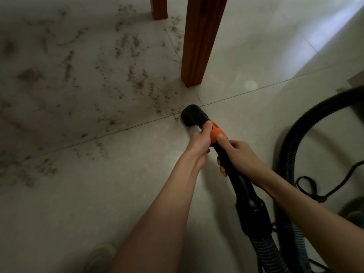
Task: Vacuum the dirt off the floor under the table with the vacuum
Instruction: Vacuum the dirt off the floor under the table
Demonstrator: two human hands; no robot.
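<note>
A black vacuum wand [242,186] with an orange collar [216,133] points away from me, and its round black nozzle [192,115] sits on the pale tile floor beside a grout line. My left hand [200,142] grips the wand at the orange collar. Just behind it, my right hand [238,154] wraps around the black tube. Brown dirt [136,75] lies scattered over the tiles to the left of and beyond the nozzle, reaching toward the wooden table legs.
A thick wooden table leg [199,42] stands just beyond the nozzle, and a second leg [158,6] is farther back. The ribbed black hose [295,138] loops along the right side, with a thin black cord [315,190] on the floor. My foot [100,257] shows at the bottom.
</note>
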